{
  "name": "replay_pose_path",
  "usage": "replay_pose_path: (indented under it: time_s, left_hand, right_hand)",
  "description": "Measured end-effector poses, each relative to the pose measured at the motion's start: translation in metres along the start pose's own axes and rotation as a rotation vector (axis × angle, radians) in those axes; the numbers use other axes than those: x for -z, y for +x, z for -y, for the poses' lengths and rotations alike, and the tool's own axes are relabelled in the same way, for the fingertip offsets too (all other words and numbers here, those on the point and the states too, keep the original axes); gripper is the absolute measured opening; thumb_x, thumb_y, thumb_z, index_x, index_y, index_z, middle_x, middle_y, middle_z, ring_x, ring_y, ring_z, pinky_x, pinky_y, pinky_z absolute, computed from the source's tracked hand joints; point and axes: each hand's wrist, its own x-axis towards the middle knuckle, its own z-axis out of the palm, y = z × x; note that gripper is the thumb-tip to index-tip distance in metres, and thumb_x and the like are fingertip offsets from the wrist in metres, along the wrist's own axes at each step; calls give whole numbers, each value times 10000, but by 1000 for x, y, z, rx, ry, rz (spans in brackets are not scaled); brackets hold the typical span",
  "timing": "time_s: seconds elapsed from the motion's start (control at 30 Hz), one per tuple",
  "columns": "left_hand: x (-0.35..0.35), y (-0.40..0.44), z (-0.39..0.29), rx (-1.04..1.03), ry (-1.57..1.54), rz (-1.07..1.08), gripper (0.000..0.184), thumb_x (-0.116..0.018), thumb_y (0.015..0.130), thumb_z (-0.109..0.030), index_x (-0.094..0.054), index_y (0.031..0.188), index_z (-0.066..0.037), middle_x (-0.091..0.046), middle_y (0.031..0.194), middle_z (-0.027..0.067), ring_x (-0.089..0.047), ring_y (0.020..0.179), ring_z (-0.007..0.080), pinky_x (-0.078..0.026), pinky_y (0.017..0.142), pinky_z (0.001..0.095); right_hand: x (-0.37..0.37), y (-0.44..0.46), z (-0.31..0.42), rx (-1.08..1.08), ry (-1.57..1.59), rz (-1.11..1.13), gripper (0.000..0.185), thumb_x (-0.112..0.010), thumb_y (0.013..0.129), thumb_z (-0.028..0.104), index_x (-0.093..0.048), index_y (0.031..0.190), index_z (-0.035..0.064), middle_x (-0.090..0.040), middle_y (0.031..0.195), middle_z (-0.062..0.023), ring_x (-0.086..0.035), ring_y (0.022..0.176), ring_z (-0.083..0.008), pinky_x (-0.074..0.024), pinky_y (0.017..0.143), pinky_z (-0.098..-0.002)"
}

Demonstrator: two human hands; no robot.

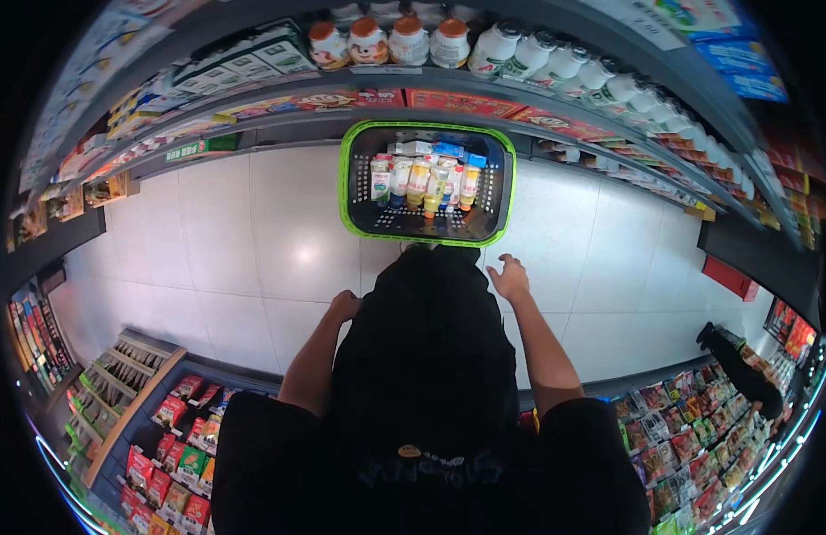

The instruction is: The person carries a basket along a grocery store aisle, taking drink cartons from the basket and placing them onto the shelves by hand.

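A black shopping basket with a bright green rim [343,183] is on the floor in front of my legs. Several small white and yellow bottles [417,183] lie side by side inside it, with blue and orange caps toward me. My right hand [509,275] hangs just below the basket's right front corner, its fingers apart and nothing in them. Beside my left thigh is my left hand [345,306], apart from the basket. Its fingers are mostly hidden against my dark clothing, so their pose is unclear.
Ahead, a store shelf holds orange-capped jars [408,42] and white bottles [563,67], with red boxes [458,102] lower down. Packaged snacks [190,460] fill racks behind me on both sides. Another person in dark clothes [743,370] stands at the right rack.
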Motion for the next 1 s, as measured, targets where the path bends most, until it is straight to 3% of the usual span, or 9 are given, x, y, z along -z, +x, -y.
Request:
replay_pose_path:
  time_s: [0.2,0.37,0.53,0.63,0.73,0.8,0.83,0.87,1.0]
  left_hand:
    - [-15,83,-110,-360,-26,-547,183,-522,858,-171,-615,833,-16,-637,849,226,-601,844,418,-480,720,489]
    - [-27,166,-219,-653,-39,-591,119,-599,803,-118,-587,884,-31,-603,811,185,-605,797,380,-486,686,458]
    - [-47,219,-316,-842,280,-528,326,-658,756,-121,-550,1048,-23,-558,1057,183,-576,954,361,-491,810,438]
    - [-69,251,-355,-980,378,-563,479,-656,752,-120,-502,1195,-27,-518,1162,203,-561,991,372,-482,843,453]
    - [-87,296,-388,-905,532,-606,582,-642,753,-119,-452,1301,-71,-508,1193,209,-556,1004,376,-476,846,453]
    - [-92,320,-406,-862,584,-590,596,-624,750,-106,-459,1323,-122,-513,1187,209,-549,1014,383,-475,845,443]
    - [-91,332,-418,-715,380,-590,527,-621,744,-104,-515,1259,-144,-524,1168,197,-548,1008,383,-472,846,425]
    - [-93,334,-412,-913,672,-606,459,-627,730,-83,-555,1182,-119,-535,1137,192,-552,994,384,-468,853,432]
    - [-93,334,-401,-1043,690,-624,476,-720,682,-91,-562,1131,-110,-544,1110,177,-555,985,376,-469,853,442]
  right_hand:
    - [-33,60,26,230,-169,-78,441,-660,804,370,-548,1101,63,-566,1068,-147,-556,1039,-314,-458,867,-434]
    - [-89,124,21,450,-218,-229,297,-662,785,306,-583,935,62,-567,940,-127,-556,948,-322,-409,900,-439]
    - [-134,149,-2,498,-185,-337,244,-587,820,310,-607,867,71,-574,917,-105,-567,913,-287,-381,919,-449]
    - [-138,152,-1,507,-150,-459,185,-596,755,287,-581,738,104,-563,818,-75,-569,803,-252,-398,864,-394]
    - [-144,155,-4,533,-65,-513,175,-614,717,283,-555,686,121,-546,757,-56,-568,738,-233,-403,837,-383]
    - [-152,157,-9,523,-48,-537,173,-621,696,276,-537,653,132,-533,725,-42,-565,692,-223,-405,820,-372]
    - [-152,157,-10,542,-38,-566,171,-618,699,274,-537,652,132,-530,724,-40,-562,683,-221,-407,818,-371]
    - [-151,158,-10,565,-28,-600,169,-616,701,272,-536,651,131,-527,722,-38,-559,675,-220,-408,817,-370]
    - [-152,158,-12,574,-6,-613,180,-616,713,271,-538,643,125,-529,725,-38,-553,661,-209,-414,819,-358]
